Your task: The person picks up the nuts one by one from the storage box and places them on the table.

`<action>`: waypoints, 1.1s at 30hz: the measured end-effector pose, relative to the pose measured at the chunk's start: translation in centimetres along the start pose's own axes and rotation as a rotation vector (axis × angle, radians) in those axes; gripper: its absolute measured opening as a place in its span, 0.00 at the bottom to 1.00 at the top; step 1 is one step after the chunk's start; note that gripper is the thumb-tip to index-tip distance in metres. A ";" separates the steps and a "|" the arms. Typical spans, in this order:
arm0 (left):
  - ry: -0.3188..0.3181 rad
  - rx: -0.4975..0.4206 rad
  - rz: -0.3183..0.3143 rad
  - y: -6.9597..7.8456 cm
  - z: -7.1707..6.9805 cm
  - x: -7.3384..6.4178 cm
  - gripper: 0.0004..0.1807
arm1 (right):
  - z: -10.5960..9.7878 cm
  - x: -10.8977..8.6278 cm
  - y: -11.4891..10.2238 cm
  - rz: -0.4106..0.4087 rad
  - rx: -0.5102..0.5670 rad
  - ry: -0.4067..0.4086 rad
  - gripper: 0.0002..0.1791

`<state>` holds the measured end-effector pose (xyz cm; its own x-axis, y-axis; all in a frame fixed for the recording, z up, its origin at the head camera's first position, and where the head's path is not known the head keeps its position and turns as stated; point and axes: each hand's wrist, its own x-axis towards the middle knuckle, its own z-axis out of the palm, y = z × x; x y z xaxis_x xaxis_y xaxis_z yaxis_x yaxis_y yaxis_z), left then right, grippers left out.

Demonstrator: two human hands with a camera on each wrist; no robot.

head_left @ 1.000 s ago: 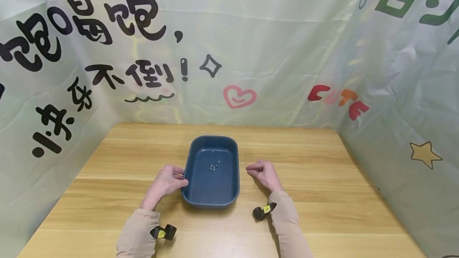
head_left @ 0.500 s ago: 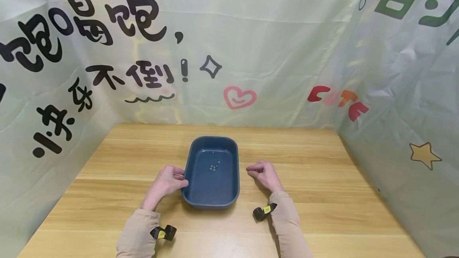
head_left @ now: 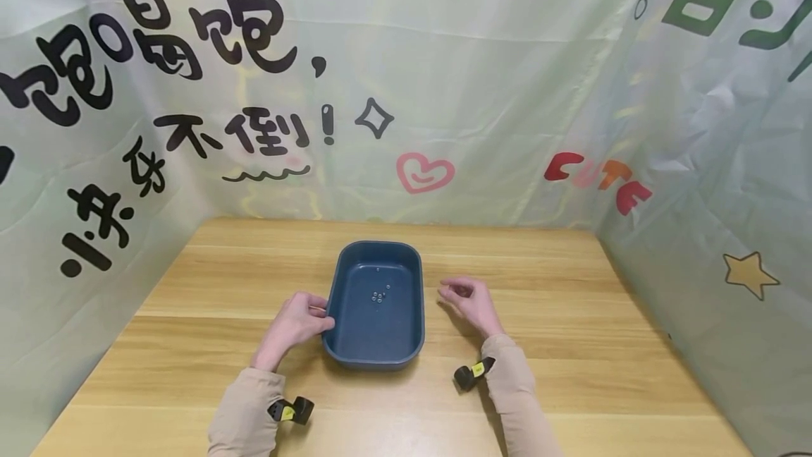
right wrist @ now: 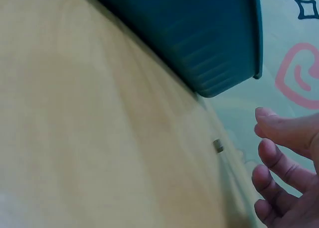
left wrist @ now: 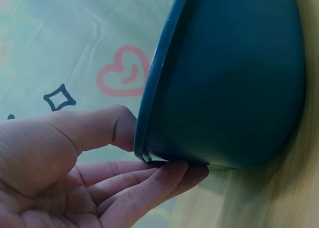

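A dark blue rectangular basin [head_left: 373, 351] sits on the wooden table, with several tiny shiny ring-like pieces [head_left: 378, 296] on its floor. My left hand [head_left: 298, 319] holds the basin's left side. In the left wrist view its thumb [left wrist: 122, 128] lies at the rim and its fingers [left wrist: 144, 188] touch the outer wall. To the right of the basin, my right hand [head_left: 472, 304] has loosely curled fingers and no visible object in them. A small metallic cylinder-like piece [right wrist: 218, 146] appears on the table, apart from the right fingertips.
The wooden table [head_left: 545, 386] extends around the basin on all sides. Printed fabric [head_left: 495, 90] hangs behind it and along both sides. A small black camera is strapped to each sleeve, such as the right one [head_left: 472, 374].
My right hand has shifted slightly up and to the right, and its thumb and index finger have spread from their earlier pinch. The left hand and basin stay in place.
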<state>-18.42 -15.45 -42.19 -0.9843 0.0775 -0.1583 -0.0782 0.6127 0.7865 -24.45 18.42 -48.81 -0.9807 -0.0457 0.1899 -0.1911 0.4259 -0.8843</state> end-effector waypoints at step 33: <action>0.006 -0.008 0.015 0.0 0.1 0.0 0.22 | -0.8 3.1 -10.9 -0.324 -0.335 -0.267 0.14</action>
<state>-18.41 -15.40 -42.29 -0.9863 0.0822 -0.1430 -0.0645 0.6055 0.7933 -25.39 14.35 -38.30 -0.8585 -0.4319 0.2767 -0.5047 0.6153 -0.6056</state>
